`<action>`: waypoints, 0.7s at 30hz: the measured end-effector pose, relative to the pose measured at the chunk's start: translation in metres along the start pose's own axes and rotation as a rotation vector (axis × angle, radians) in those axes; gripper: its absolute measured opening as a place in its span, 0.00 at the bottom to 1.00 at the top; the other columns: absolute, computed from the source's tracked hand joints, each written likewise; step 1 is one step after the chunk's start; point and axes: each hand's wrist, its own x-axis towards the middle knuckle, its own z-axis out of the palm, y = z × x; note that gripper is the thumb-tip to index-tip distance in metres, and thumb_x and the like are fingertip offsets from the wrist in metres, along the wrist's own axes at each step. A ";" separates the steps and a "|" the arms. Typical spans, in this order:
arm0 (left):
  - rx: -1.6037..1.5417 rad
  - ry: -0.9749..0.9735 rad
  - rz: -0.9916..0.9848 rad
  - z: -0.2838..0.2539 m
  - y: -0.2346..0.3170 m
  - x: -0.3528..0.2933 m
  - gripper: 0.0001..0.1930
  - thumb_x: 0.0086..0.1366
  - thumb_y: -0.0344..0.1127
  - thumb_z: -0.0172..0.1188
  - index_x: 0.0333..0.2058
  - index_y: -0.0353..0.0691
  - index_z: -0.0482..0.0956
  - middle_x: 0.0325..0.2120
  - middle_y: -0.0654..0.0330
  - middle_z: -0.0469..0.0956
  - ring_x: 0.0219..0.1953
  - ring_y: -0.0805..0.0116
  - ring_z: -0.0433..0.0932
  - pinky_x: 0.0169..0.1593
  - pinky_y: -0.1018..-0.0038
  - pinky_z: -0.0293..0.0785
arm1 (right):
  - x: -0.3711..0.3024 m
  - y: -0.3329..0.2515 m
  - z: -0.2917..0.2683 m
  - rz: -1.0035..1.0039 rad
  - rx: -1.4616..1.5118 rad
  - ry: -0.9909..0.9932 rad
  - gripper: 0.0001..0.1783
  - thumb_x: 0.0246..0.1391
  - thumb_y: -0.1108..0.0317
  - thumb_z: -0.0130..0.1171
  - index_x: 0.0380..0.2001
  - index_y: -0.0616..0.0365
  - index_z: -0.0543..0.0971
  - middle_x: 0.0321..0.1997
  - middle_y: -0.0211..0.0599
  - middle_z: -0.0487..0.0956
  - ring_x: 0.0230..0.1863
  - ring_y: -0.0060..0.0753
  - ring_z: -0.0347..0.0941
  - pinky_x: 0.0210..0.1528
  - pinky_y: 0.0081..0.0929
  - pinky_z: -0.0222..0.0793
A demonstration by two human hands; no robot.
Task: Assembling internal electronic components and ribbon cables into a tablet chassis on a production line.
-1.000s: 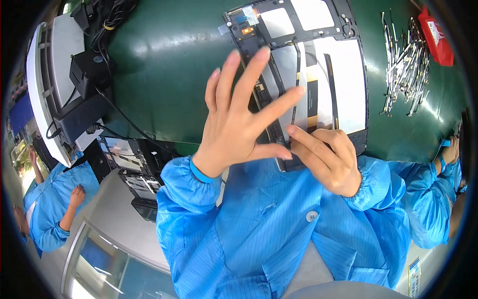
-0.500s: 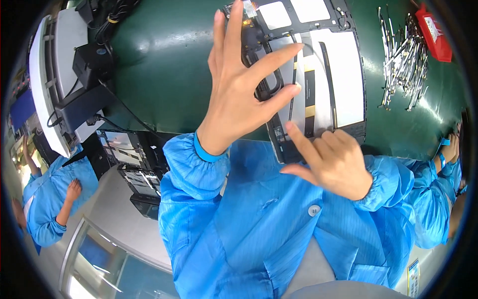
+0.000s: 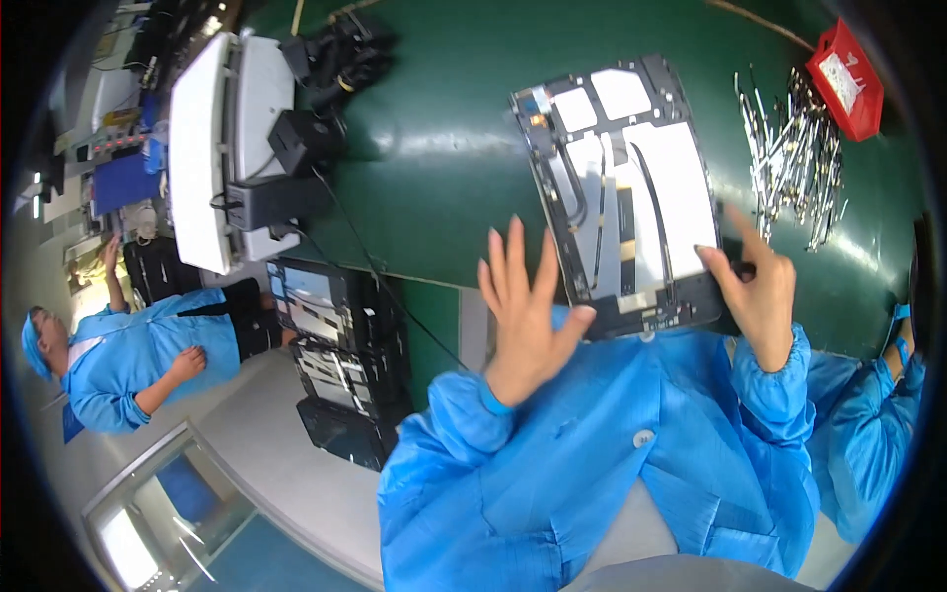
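Note:
An opened tablet (image 3: pixel 698 187) with a black frame, white panels and dark strip cables lies at the near edge of the green table, turned slightly. Along its surface run two dark flat cables (image 3: pixel 651 197). My left hand (image 3: pixel 528 321) is open beside its lower left edge, fingers spread, with the thumb near the corner. At the right edge, my right hand (image 3: pixel 760 291) grips the tablet, its thumb on top and its index finger stretched alongside; the other fingers are partly hidden.
Loose strip cables (image 3: pixel 794 163) lie in a pile to the right, beside a red bin (image 3: pixel 848 84). A white monitor-like unit (image 3: pixel 202 153) and black cords (image 3: pixel 345 64) stand left. More opened tablets (image 3: pixel 335 370) are stacked lower left. Co-workers in blue (image 3: pixel 158 345) are at both sides.
Both hands have drawn back from over the tablet's inside. The left went to its lower left edge, the right from the lower cable area to its right edge. My view has shifted.

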 end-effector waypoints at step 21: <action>-1.231 0.191 0.154 -0.068 0.044 0.282 0.29 0.61 0.32 0.56 0.59 0.31 0.60 0.50 0.57 0.71 0.49 0.69 0.71 0.53 0.74 0.66 | 0.047 0.008 0.004 -0.109 0.861 0.186 0.11 0.55 0.65 0.57 0.40 0.57 0.77 0.19 0.40 0.77 0.21 0.30 0.75 0.26 0.23 0.68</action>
